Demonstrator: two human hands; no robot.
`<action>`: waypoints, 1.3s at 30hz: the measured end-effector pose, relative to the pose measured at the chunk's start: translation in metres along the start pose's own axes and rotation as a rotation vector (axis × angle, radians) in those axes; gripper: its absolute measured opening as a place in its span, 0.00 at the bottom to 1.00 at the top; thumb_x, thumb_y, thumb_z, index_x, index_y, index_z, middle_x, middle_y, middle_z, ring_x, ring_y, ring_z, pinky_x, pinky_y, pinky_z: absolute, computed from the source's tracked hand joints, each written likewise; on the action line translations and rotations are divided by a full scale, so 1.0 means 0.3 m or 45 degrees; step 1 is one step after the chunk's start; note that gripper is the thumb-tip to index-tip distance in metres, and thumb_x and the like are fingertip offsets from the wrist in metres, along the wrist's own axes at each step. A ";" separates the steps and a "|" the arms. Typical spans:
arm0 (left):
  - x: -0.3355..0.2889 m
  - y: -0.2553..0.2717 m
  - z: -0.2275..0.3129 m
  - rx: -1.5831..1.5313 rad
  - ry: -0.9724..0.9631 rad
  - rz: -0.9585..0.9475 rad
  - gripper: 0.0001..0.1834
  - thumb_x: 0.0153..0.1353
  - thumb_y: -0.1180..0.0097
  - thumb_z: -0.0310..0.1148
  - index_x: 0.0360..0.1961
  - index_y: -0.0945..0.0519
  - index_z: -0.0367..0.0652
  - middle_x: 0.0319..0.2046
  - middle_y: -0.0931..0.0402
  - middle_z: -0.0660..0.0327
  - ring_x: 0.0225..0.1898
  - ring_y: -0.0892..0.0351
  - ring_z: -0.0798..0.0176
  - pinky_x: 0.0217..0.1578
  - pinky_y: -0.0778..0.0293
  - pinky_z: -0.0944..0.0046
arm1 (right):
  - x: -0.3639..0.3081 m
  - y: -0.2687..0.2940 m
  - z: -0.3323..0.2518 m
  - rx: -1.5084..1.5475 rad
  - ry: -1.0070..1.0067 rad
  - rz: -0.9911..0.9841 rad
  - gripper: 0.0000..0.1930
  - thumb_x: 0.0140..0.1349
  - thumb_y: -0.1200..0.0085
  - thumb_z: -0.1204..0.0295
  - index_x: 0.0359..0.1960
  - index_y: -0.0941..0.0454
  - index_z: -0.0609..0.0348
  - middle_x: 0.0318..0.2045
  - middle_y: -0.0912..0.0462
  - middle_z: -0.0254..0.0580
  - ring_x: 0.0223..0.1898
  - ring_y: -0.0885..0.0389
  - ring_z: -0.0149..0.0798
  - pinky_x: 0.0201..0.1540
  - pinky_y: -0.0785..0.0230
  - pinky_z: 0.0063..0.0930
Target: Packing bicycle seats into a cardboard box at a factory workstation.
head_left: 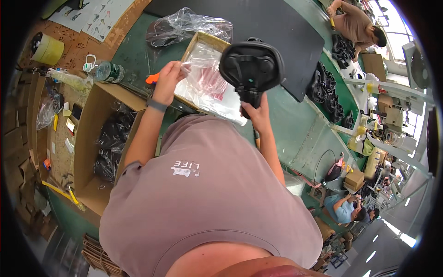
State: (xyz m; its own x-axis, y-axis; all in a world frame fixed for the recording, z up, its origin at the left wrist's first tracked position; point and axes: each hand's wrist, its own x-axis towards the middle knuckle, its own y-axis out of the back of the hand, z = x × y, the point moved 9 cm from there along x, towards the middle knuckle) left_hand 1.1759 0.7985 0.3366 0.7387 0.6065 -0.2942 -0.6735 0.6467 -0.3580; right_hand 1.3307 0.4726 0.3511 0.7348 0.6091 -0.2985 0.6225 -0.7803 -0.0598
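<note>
My right hand [258, 114] grips a black bicycle saddle [251, 67] by its narrow nose, with the wide end up and the underside in sight. Above the open carton on the table, my left hand [170, 82] pinches the edge of a clear plastic bag [207, 76] with red print. More clear plastic lies in that shallow cardboard carton [185, 98]. Beyond it, on the table, a dark saddle-like shape [161, 33] shows through clear plastic wrap [210, 27].
At my left stands a large cardboard box [87, 152] holding several dark items in plastic [110, 143]. A water bottle [108, 71] lies near its far corner. Several black saddles [323, 92] sit on the right bench. Other people [344, 210] work farther right.
</note>
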 end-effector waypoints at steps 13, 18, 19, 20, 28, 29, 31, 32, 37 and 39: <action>-0.093 -0.342 -0.023 1.144 -0.815 -0.964 0.12 0.82 0.46 0.30 0.59 0.17 0.38 0.71 0.25 0.49 0.80 0.35 0.47 0.80 0.39 0.49 | 0.177 -0.068 0.399 -0.349 -0.484 -0.171 0.55 0.63 0.25 0.70 0.88 0.49 0.55 0.53 0.13 0.58 0.42 0.09 0.49 0.42 0.14 0.38; -0.191 -0.062 0.006 -0.507 0.385 -0.425 0.12 0.83 0.42 0.35 0.57 0.19 0.37 0.70 0.24 0.52 0.75 0.28 0.54 0.76 0.33 0.50 | 0.103 -0.137 0.193 0.345 -0.899 -0.457 0.46 0.65 0.24 0.72 0.80 0.39 0.64 0.60 0.14 0.55 0.48 0.09 0.47 0.48 0.15 0.34; -0.167 -0.069 0.012 -0.516 0.399 -0.425 0.12 0.83 0.42 0.35 0.57 0.19 0.37 0.70 0.24 0.52 0.75 0.28 0.54 0.76 0.33 0.50 | 0.184 -0.123 0.081 0.037 -0.418 -0.263 0.46 0.67 0.25 0.71 0.82 0.40 0.62 0.62 0.15 0.54 0.53 0.10 0.49 0.55 0.16 0.36; -0.143 -0.085 0.007 -0.391 0.440 -0.457 0.15 0.82 0.41 0.35 0.62 0.22 0.39 0.70 0.23 0.54 0.70 0.25 0.57 0.74 0.30 0.52 | 0.218 -0.124 -0.073 -0.266 0.065 -0.068 0.46 0.68 0.26 0.71 0.84 0.40 0.60 0.64 0.15 0.54 0.59 0.12 0.52 0.61 0.17 0.39; 0.452 -0.008 -0.018 -1.372 0.242 -0.172 0.34 0.77 0.38 0.40 0.75 0.30 0.29 0.62 0.19 0.48 0.57 0.13 0.51 0.62 0.13 0.51 | 0.668 0.024 -0.361 -0.416 0.336 -0.178 0.41 0.72 0.33 0.79 0.85 0.37 0.58 0.58 0.09 0.49 0.59 0.10 0.42 0.65 0.18 0.39; 0.524 0.153 0.005 -1.235 0.094 0.266 0.28 0.80 0.40 0.44 0.67 0.24 0.30 0.52 0.15 0.51 0.50 0.12 0.56 0.50 0.11 0.58 | 0.778 0.181 -0.319 -0.657 0.244 0.119 0.37 0.73 0.33 0.77 0.82 0.32 0.56 0.58 0.09 0.50 0.58 0.09 0.42 0.62 0.17 0.38; 0.682 0.481 -0.031 -1.186 -0.089 0.450 0.20 0.81 0.39 0.41 0.60 0.19 0.35 0.44 0.13 0.53 0.40 0.11 0.58 0.39 0.10 0.60 | 0.961 0.542 -0.169 -1.351 0.209 0.376 0.39 0.68 0.28 0.66 0.81 0.29 0.53 0.62 0.10 0.55 0.59 0.09 0.51 0.63 0.17 0.44; 0.749 0.661 -0.079 -0.939 -0.115 0.678 0.18 0.80 0.37 0.37 0.61 0.19 0.35 0.50 0.12 0.50 0.47 0.10 0.57 0.45 0.10 0.61 | 1.046 0.699 -0.042 -1.511 0.005 0.319 0.41 0.65 0.28 0.63 0.81 0.29 0.54 0.62 0.11 0.56 0.61 0.10 0.57 0.67 0.18 0.47; 0.638 0.418 0.005 0.640 -0.258 1.066 0.34 0.74 0.31 0.32 0.75 0.27 0.30 0.74 0.25 0.44 0.75 0.26 0.43 0.73 0.28 0.50 | 1.222 0.865 0.372 -1.747 0.044 -0.109 0.56 0.50 0.19 0.63 0.83 0.35 0.62 0.76 0.25 0.65 0.77 0.26 0.60 0.77 0.29 0.46; 0.515 0.076 0.110 1.066 -0.768 0.840 0.27 0.73 0.32 0.30 0.71 0.21 0.39 0.65 0.19 0.50 0.66 0.19 0.50 0.66 0.23 0.53 | 1.213 0.822 0.426 -1.684 0.020 -0.107 0.55 0.50 0.19 0.63 0.82 0.33 0.61 0.73 0.23 0.64 0.75 0.24 0.60 0.77 0.28 0.47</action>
State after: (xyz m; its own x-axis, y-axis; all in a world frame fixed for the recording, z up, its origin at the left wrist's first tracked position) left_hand 1.2736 0.9222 0.3123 0.2679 0.9038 0.3337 -0.8876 0.0968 0.4503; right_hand 1.7173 0.4836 0.1060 0.6790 0.6570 -0.3277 0.4506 -0.0204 0.8925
